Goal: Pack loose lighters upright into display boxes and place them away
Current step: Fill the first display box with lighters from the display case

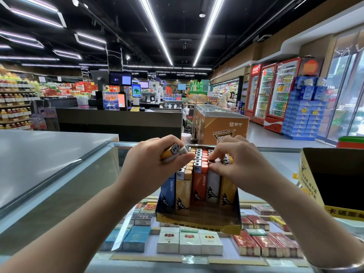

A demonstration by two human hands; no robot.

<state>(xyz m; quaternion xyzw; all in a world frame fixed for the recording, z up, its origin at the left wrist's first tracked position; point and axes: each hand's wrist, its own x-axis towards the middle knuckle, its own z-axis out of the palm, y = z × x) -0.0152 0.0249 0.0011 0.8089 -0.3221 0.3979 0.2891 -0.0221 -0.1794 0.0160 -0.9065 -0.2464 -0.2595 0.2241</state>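
Observation:
A yellow and black display box (199, 223) stands on the glass counter, filled with upright lighters (199, 174) in blue, yellow, orange and white. My left hand (151, 164) hovers over the box's left side, closed around loose lighters (174, 151), one yellow and one white. My right hand (236, 164) rests on top of the packed rows at the right, with its fingertips pressing on the lighter heads.
An open yellow carton (334, 182) stands at the right on the glass counter (279, 152). Cigarette packs (189, 243) lie under the glass. A grey counter (49, 150) is at the left. Beyond are a checkout desk, a brown freezer and drink coolers.

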